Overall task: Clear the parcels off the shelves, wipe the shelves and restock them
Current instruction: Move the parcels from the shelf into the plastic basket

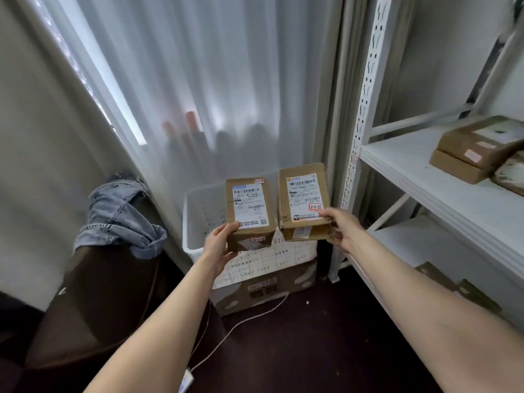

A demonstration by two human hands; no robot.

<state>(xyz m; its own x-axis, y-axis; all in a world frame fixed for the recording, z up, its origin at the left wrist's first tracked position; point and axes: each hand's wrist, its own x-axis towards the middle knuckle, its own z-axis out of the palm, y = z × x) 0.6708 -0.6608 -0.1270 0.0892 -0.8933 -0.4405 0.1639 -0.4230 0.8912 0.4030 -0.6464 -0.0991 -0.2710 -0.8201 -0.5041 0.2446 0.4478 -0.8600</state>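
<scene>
- Brown cardboard, left parcel (251, 211): I hold it in my left hand (218, 245), thumb on the top face at the near left corner and fingers curled beneath. A white shipping label faces up.
- Brown cardboard, right parcel (304, 199): I hold it in my right hand (340, 228), thumb pressed on the label edge and fingers wrapped under the near right corner. A red-outlined sticker reads "3-3-2".
- The two parcels sit side by side in the air, close but not touching, the right one slightly higher. Both hang over the white basket (204, 211).
- White basket: perforated plastic walls, standing on a cardboard carton (263, 296) on the dark floor (326, 350). I cannot tell what lies inside it.
- White shelf unit (365, 95): a slotted metal upright just right of the basket, carrying the middle shelf (419, 171) and a lower shelf (411, 239).
- Middle shelf: two flat stacked parcels (479, 143) lie at the far right, with a crumpled wrapped pack (510, 177) touching them at the frame edge.
- Lower shelf: further brown cartons (433, 275) show under my right forearm, partly hidden.
- Sheer curtain (198, 80): hangs behind the basket, and blurred shapes show through it.
- Denim garment (119, 214): draped over a dark piece of furniture (107, 293) to the left.
- Pale cable (249, 319): runs across the floor from the carton toward me.
</scene>
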